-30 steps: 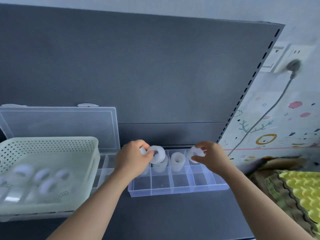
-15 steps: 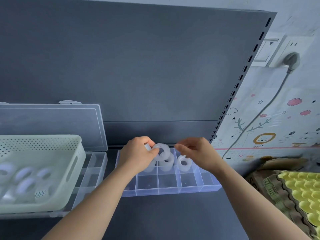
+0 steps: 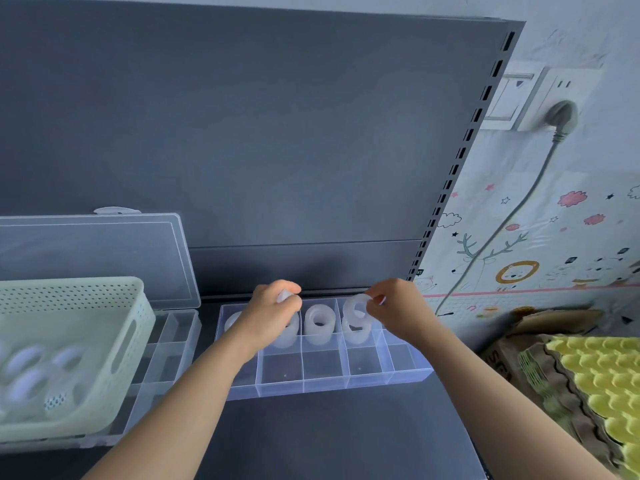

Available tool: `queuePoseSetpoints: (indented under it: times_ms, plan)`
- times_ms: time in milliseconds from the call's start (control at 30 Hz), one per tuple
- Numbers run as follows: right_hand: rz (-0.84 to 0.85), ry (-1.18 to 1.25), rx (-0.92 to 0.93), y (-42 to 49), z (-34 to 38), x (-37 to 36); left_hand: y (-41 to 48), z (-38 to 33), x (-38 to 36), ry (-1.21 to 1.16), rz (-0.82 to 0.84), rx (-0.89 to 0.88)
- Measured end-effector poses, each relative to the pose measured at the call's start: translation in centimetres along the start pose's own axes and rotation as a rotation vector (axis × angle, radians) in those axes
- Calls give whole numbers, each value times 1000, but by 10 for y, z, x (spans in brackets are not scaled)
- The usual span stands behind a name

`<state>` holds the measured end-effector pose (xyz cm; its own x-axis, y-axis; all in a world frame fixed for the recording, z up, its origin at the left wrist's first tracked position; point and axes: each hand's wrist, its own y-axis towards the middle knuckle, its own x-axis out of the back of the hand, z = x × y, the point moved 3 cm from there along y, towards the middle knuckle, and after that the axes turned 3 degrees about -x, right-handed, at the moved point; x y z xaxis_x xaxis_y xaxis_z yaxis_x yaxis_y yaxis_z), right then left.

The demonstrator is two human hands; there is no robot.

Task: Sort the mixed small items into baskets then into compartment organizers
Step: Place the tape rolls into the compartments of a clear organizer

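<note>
A clear compartment organizer lies on the dark shelf in front of me. Its back row holds white tape rolls standing on edge, one of them in the middle compartment. My left hand is closed over a roll in the second back compartment, with a bit of white showing at its fingertips. My right hand pinches a white roll just above another roll in the fourth back compartment. A pale green perforated basket at the left holds several more white rolls.
The basket rests on a second clear organizer whose lid stands open against the shelf's back panel. Egg cartons, brown and yellow, lie at the lower right. A wall socket with a grey plug and cable is at the upper right.
My right hand set one roll into the fourth compartment and now holds another above it. My left hand lowered its roll into the second compartment. The view shifted slightly.
</note>
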<state>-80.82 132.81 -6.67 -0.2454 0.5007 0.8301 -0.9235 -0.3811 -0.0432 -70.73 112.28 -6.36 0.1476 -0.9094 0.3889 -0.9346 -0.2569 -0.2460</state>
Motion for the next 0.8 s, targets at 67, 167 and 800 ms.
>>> queuePoseSetpoints:
  times_ms: [67,167,800]
  plan:
    - [-9,-105,32,4,4,-4,1,7,1,101,-42,-46]
    - [30,-195,21,10,5,-12,-2,8,-1,57,-131,-104]
    - [-61,313,-119,-10,-12,38,15,-20,-45,416,-26,-380]
